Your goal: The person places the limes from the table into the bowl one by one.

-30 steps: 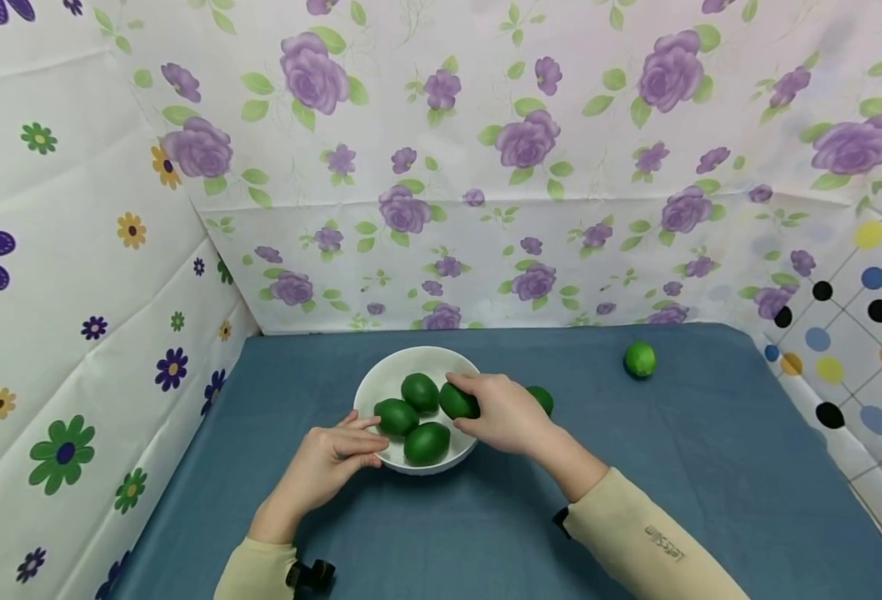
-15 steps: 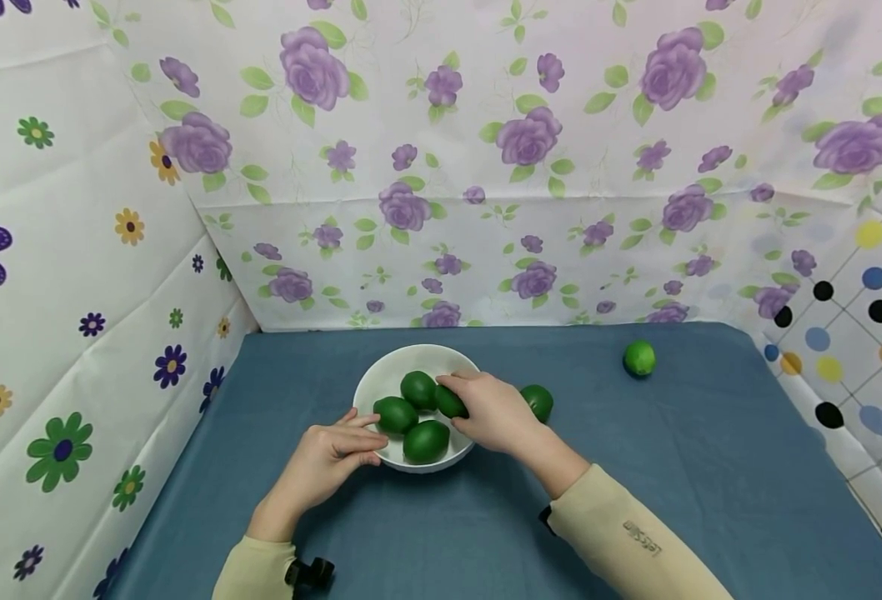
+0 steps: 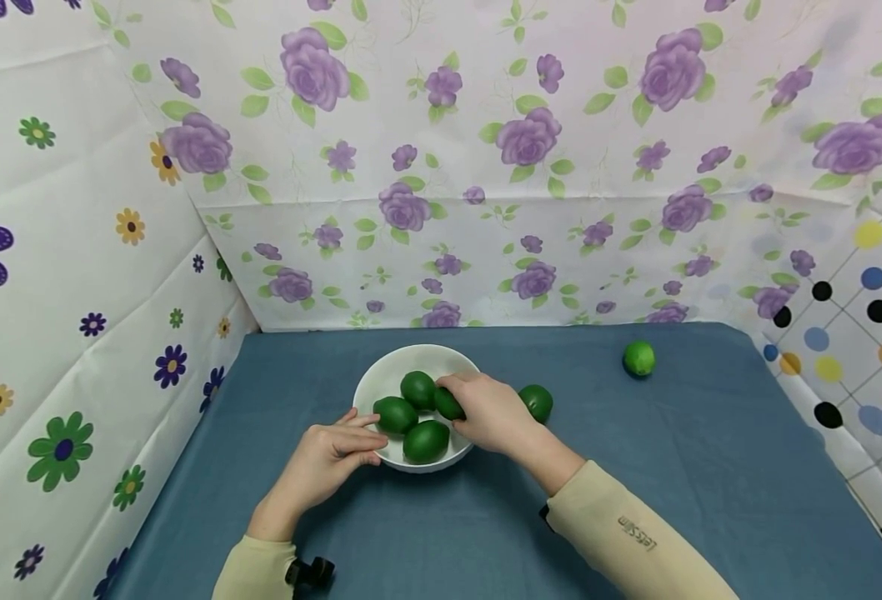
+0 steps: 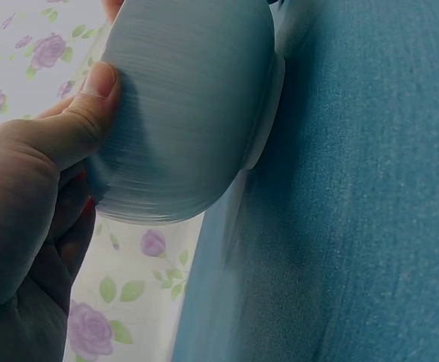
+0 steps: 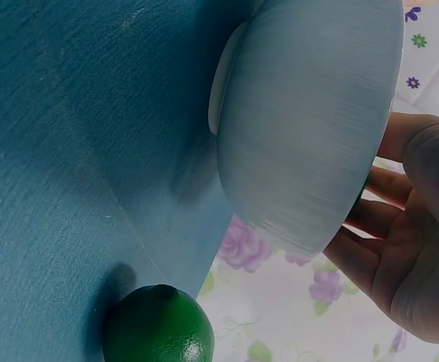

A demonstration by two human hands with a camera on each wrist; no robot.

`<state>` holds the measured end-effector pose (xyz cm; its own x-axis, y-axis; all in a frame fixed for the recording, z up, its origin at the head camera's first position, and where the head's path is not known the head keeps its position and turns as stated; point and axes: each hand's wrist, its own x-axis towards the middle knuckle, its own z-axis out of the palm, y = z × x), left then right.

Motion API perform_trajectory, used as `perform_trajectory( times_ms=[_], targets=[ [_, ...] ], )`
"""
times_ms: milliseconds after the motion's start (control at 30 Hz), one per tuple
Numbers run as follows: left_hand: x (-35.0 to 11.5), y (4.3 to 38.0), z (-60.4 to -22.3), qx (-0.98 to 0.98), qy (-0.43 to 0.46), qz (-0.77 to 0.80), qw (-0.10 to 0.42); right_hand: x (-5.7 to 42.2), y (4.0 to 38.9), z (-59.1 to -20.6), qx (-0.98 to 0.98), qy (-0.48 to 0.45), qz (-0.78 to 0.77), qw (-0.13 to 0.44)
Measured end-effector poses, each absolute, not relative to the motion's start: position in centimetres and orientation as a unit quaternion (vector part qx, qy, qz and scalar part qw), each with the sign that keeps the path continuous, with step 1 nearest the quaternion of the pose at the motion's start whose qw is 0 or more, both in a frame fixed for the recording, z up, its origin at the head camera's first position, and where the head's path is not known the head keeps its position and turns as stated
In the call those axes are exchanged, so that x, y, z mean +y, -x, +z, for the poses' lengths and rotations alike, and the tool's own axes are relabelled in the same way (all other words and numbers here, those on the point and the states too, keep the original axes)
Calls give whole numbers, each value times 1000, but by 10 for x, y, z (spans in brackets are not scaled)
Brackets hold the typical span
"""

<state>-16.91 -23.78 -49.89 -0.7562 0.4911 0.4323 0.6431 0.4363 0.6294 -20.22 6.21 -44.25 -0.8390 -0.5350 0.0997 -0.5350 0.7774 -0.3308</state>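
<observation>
A white bowl (image 3: 383,379) stands on the blue cloth with three dark green limes (image 3: 426,442) lying in it. At its near left rim, my left hand (image 3: 336,454) grips the bowl; the left wrist view has that thumb (image 4: 99,83) against the outer wall. Over the right rim reaches my right hand (image 3: 497,412), its fingers round another dark green lime (image 3: 448,403) low inside the bowl. In the right wrist view the bowl wall (image 5: 302,128) hides this lime and the fingertips.
Just behind my right hand, a dark green lime (image 3: 537,403) rests on the blue cloth (image 3: 441,533). A brighter green lime (image 3: 639,358) sits at the back right. Flowered cloth walls (image 3: 478,250) rise behind and at the sides.
My right hand has moved slightly left and lower into the bowl with its lime, uncovering more of the lime behind it. My left hand has stayed on the rim.
</observation>
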Motion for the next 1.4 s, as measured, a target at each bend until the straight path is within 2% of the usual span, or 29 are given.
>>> perform_trajectory(
  times_ms=[333,600,1100,1400],
  targets=[
    [-241,168,-496,-850,352,-378,99,61,202,-445,-941,-301,154,12],
    [-242,168,-489,-866,351,-347,78,59,202,-446,-944,-307,119,21],
    [-242,165,-478,-881,347,-319,40,51,207,-444,-955,-288,66,-11],
    [-242,165,-478,-883,339,-323,42,47,210,-441,-958,-281,43,-41]
  ],
)
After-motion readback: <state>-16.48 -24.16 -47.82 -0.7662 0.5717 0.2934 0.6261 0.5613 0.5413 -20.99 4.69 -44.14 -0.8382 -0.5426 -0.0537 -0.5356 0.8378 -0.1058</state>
